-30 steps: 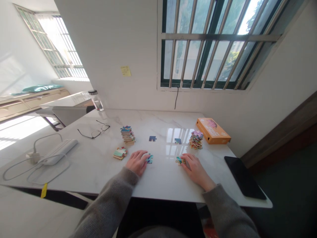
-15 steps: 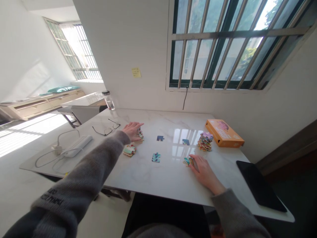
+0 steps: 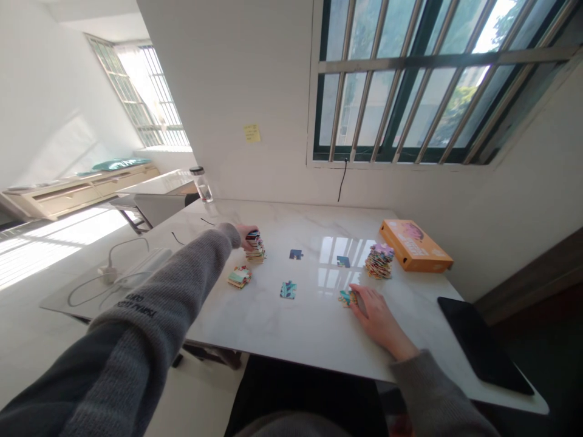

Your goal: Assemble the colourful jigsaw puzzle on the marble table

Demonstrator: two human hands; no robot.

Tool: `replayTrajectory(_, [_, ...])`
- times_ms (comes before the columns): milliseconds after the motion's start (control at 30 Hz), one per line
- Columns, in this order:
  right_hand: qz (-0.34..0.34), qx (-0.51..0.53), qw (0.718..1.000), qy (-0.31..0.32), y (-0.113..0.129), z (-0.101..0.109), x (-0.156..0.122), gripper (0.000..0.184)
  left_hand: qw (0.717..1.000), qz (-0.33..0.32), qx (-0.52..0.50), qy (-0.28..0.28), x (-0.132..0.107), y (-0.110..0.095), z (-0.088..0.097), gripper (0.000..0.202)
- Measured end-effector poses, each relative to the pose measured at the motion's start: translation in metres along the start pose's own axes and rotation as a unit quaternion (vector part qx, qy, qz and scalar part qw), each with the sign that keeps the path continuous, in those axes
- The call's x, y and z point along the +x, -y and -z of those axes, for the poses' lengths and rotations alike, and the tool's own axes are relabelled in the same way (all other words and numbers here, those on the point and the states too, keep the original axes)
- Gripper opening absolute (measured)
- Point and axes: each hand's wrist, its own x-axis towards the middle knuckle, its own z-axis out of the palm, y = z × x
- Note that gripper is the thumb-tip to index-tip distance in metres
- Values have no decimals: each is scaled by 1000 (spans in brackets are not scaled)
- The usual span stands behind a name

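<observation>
Left hand [image 3: 246, 237] at puzzle stack [image 3: 255, 250], fingers mostly hidden, grip cannot be told. Right hand [image 3: 377, 314] beside piece pile [image 3: 347, 297], fingers together, touching pile, front of orange box [image 3: 415, 246].

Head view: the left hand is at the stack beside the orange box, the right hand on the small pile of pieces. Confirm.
Wrong: the left hand is at the puzzle-piece stack on the left of the table, not the one beside the orange box; the head view shows it. The right hand is on the small pile.
</observation>
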Motion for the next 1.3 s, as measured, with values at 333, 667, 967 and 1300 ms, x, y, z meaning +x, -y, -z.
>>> replayTrajectory(333, [-1, 1, 1000, -13, -1, 0, 0, 37, 999, -8, 21, -23, 0, 5, 7, 58])
replayTrajectory(667, [-2, 7, 1000, -15, 2, 1, 0, 36, 996, -52, -9, -71, -4, -16, 16, 54])
replayTrajectory(967, [1, -1, 1000, -14, 5, 3, 1, 36, 970, -198, -89, -110, -9, -108, -16, 52])
replayTrajectory(1300, [55, 12, 998, -16, 21, 13, 20, 47, 918, -282, -258, -104, 4, -192, -102, 54])
